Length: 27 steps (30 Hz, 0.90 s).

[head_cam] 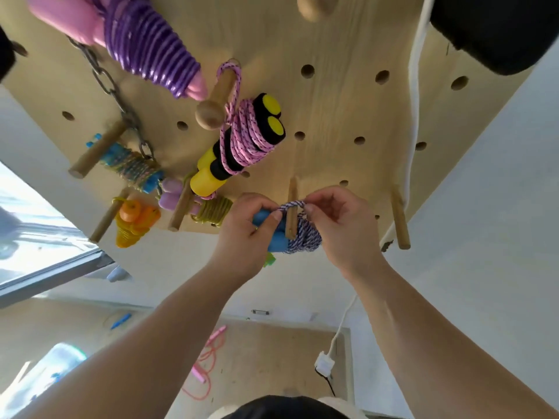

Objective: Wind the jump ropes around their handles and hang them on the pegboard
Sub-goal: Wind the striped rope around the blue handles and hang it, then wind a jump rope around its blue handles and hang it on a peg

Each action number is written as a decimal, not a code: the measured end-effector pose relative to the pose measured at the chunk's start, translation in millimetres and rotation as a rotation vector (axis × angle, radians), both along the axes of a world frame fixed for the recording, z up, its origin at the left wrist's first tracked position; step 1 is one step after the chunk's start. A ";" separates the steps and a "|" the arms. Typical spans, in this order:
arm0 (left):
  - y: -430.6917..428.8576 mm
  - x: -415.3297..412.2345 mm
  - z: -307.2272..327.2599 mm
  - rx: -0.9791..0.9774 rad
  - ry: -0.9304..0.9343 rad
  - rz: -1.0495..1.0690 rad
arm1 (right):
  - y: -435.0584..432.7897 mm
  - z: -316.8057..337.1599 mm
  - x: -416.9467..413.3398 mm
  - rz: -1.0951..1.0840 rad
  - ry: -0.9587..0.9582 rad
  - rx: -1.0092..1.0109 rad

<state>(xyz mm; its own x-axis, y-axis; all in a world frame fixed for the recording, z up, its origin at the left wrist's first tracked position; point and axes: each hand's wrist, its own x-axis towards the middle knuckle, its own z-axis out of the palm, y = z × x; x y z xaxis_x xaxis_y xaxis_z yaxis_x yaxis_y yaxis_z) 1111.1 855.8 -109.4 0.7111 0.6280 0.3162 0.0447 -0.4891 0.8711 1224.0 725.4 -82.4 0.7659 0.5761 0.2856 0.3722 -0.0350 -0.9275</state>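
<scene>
white cable [413,86], metal chain [102,77], white plug [324,362] on floor.

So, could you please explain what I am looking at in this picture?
No machine here: a person works with two bare hands, filmed by a camera worn on the head, facing a wooden pegboard. The left hand grips the blue handles of a wound purple-and-white rope; the right hand pinches its loop at a wooden peg. Other wound ropes hang nearby, such as the pink rope on yellow handles. A pink jump rope lies loose on the floor.
</scene>
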 end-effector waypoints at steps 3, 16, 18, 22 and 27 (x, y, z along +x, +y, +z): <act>-3.2 15.6 -4.5 -0.034 0.013 0.152 | 16.7 -5.3 5.1 -0.067 -0.058 -0.033; -16.1 -14.5 -4.4 -0.290 0.164 0.265 | 13.9 -36.0 -8.6 -0.209 0.115 0.036; -17.7 -44.3 -11.5 -0.259 0.227 0.210 | 3.1 -53.2 -18.0 -0.246 0.106 -0.003; -11.2 -104.5 -31.4 -0.311 0.340 0.122 | -8.8 -85.4 -54.5 -0.348 0.201 -0.066; 17.9 -198.3 -68.6 -0.428 0.429 0.232 | 10.3 -116.4 -136.7 -0.294 0.320 -0.182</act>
